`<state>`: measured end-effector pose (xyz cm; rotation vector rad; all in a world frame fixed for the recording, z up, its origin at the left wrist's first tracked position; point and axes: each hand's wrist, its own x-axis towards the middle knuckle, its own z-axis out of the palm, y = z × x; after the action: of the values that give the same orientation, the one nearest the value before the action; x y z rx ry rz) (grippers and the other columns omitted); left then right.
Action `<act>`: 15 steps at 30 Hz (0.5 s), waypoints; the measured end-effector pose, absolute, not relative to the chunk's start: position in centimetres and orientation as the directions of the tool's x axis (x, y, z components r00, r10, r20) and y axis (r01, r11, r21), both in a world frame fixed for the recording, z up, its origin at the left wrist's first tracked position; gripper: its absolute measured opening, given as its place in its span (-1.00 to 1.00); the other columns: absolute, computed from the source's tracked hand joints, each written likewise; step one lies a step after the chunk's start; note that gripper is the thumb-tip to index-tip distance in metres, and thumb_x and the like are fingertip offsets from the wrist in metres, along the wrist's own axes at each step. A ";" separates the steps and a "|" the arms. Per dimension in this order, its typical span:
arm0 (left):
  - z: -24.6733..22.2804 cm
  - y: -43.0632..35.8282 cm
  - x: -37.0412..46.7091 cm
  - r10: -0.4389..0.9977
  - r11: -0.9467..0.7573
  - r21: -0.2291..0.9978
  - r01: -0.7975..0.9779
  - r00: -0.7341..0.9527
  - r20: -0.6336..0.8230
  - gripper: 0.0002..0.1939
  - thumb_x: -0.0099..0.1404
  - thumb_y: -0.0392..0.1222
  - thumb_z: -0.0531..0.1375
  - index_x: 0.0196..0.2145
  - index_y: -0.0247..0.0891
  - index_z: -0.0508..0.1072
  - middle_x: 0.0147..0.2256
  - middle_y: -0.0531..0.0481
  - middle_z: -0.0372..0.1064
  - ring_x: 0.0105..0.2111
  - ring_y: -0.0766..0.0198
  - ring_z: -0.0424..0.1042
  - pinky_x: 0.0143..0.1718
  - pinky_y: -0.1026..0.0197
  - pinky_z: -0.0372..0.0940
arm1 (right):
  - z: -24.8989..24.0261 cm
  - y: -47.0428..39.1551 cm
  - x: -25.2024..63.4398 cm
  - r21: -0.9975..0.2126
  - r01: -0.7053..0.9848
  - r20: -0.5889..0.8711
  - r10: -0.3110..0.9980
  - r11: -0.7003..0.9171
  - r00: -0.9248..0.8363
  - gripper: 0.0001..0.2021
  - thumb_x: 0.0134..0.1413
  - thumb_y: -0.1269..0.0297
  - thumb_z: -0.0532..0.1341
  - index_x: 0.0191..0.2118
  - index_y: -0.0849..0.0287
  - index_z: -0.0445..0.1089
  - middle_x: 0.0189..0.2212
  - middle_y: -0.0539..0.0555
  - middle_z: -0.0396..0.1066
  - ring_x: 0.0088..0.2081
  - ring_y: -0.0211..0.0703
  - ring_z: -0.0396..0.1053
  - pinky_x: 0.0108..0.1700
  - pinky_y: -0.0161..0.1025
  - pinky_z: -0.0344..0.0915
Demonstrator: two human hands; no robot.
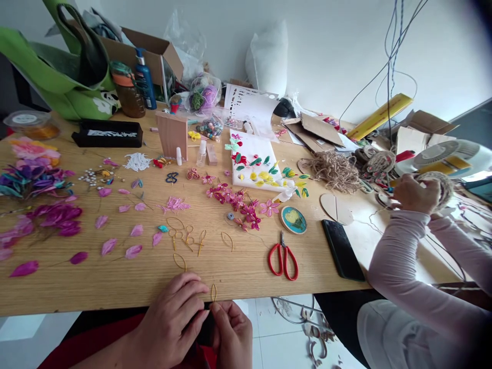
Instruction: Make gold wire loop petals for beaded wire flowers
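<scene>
Gold wire loop (213, 292) sits right at the near edge of the tabletop (238, 266), pinched in the grip of both the left hand (175, 320) and right hand (232, 333), fingertips pressed together on it. Just past the loop there's more wire petal shapes (186, 237), red scissors (283, 260) off to its right, and farther back pink flowers (240, 202). Way right of the loop, a co-worker's hand (415, 193) holds twine.

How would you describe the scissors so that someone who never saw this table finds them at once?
Start from the long wooden table and go along its near edge to the black phone. Just left of the phone lie the scissors, blades pointing away from the edge. Their bright red loop handles set them apart from the thin gold wire loops further left.
</scene>
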<state>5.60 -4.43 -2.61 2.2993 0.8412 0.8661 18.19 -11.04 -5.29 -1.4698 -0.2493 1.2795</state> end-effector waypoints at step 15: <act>-2.1 -3.9 5.6 0.732 -0.610 0.722 0.327 0.581 0.355 -0.78 0.35 -0.42 0.05 -0.15 -0.19 0.39 -0.17 -0.05 0.44 -0.08 0.19 0.36 -0.01 0.15 0.35 | -4.6 -11.3 18.1 -0.879 -0.294 -0.475 0.748 -0.376 0.463 -0.55 -0.04 -0.16 0.30 -0.52 0.18 0.33 -0.83 -0.18 0.04 -0.77 -0.42 -0.15 -0.71 -0.41 -0.18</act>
<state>5.56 -3.90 -2.07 2.2072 0.8392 0.8719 18.11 -11.30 -4.57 -1.5973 -0.4049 1.1674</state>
